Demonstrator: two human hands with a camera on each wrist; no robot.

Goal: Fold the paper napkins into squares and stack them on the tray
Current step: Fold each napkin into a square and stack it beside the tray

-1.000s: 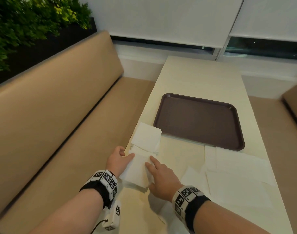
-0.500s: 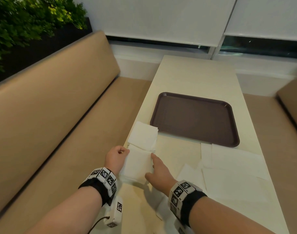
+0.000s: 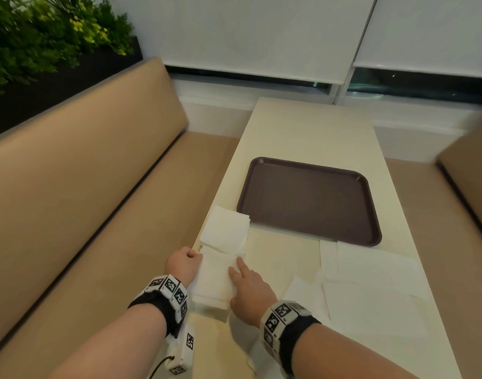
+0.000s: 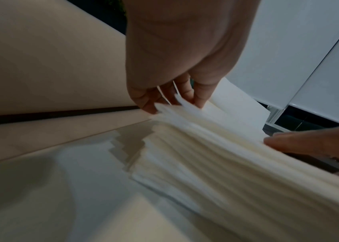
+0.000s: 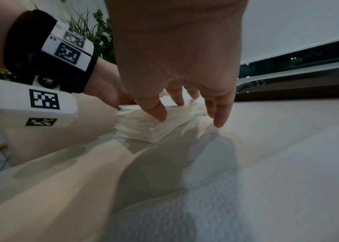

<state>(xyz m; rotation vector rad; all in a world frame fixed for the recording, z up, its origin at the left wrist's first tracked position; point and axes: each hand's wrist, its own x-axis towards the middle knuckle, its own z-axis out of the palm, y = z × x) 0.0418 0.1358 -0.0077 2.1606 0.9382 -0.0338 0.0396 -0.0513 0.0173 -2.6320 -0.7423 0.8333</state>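
Note:
A stack of folded white napkins lies at the table's left edge. My left hand curls at its left side; in the left wrist view the fingers pinch the upper napkin layers. My right hand rests on the stack's right side with straight fingers pressing the stack. A second folded pile lies just beyond, partly overlapping the first. The dark brown tray sits further back with nothing on it.
Several unfolded white napkins overlap on the table to the right of my hands, reaching the tray's near edge. A tan bench seat runs along the left, close to the table edge. A planter with greenery stands behind it.
My left hand's fingers have curled from lying out on the stack to gripping its left edge. The right hand stays on the stack's right side, shifted slightly.

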